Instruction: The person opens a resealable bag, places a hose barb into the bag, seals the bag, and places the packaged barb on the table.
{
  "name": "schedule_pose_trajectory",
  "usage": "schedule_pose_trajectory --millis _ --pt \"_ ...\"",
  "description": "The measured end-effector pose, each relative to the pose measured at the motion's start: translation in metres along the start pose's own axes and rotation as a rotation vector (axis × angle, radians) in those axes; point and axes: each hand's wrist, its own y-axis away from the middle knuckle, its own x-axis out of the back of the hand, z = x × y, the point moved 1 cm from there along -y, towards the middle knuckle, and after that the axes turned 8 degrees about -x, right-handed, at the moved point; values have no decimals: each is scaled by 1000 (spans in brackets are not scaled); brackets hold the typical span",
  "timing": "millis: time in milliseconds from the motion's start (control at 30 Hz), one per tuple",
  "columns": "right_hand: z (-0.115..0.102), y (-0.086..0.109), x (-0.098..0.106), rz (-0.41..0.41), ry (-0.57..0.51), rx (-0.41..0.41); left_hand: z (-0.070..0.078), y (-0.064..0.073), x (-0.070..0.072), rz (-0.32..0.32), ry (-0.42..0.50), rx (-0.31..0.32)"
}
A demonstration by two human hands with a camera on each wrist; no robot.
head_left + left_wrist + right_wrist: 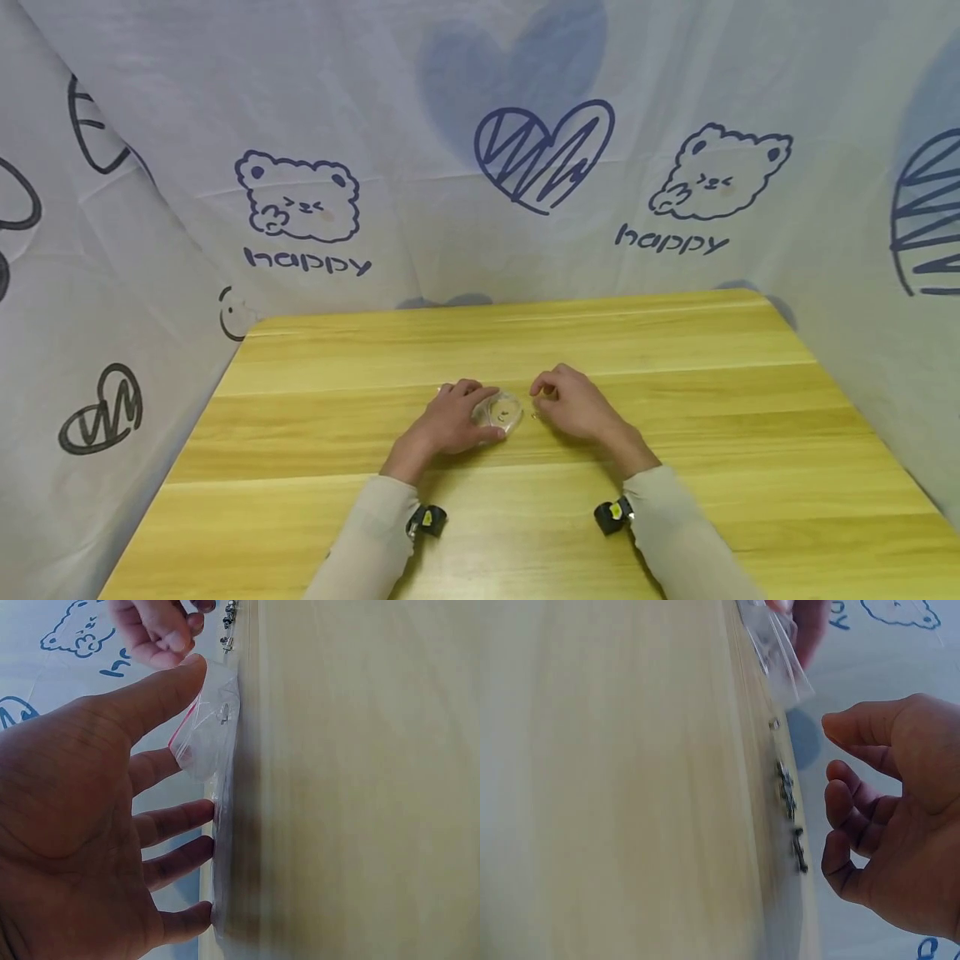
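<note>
My left hand holds a small clear zip bag against the wooden table, its thumb and index finger at opposite sides of the bag's mouth. In the left wrist view the bag shows a red zip line, and a small shiny metal piece appears through the plastic. The other left fingertips rest along the bag's lower part. To the right, my right hand hovers with loosely bent fingers, and nothing shows between them. Several small metal screws lie below and beside it on the table.
The light wooden table spreads out around both hands. A white cloth with bear and heart drawings hangs behind and at both sides. Black wrist straps sit at the sleeve cuffs.
</note>
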Motion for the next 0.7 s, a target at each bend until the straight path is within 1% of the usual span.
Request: schedule_pose_trajectory --millis 100,333,700 --pt "9 2 6 8 -5 -6 0 0 0 -3 1 2" --pt "25 6 18 -13 -2 -18 -1 1 -2 -9 6 0" --pt "43 8 26 -59 21 -59 -3 0 -2 -2 -6 1"
